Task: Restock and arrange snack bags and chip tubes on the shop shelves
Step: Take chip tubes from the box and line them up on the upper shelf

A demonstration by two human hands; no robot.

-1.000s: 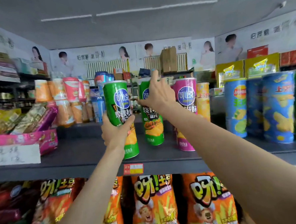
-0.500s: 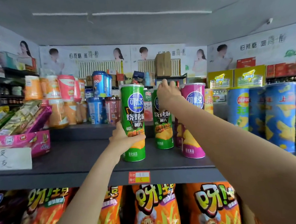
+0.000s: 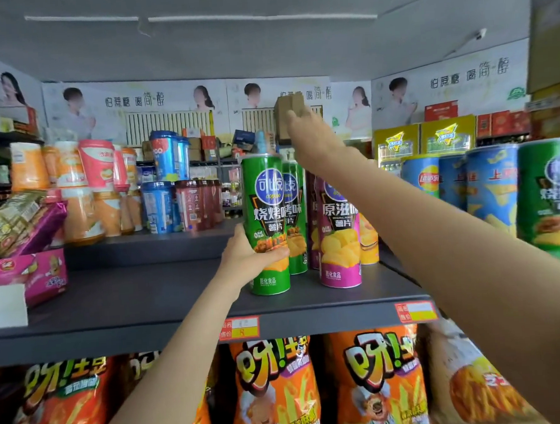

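Risk: the front green tube stands at the shelf front; a nudge toward 6 o'clock could, I'd guess, tip it over the edge onto the snack bags below.
Cause: the right arm crosses above the pink tube; a careless pull back might knock that tube or the second green tube behind.
Left grip: left hand wrapped round the front tube's lower half, thumb across its face.
Right grip: right hand reaches past the tube tops at 12 o'clock; fingers face away, so I cannot tell how open it is or whether it holds anything.
Place: front tube upright, at 9 o'clock of the pink tube, a gap between.
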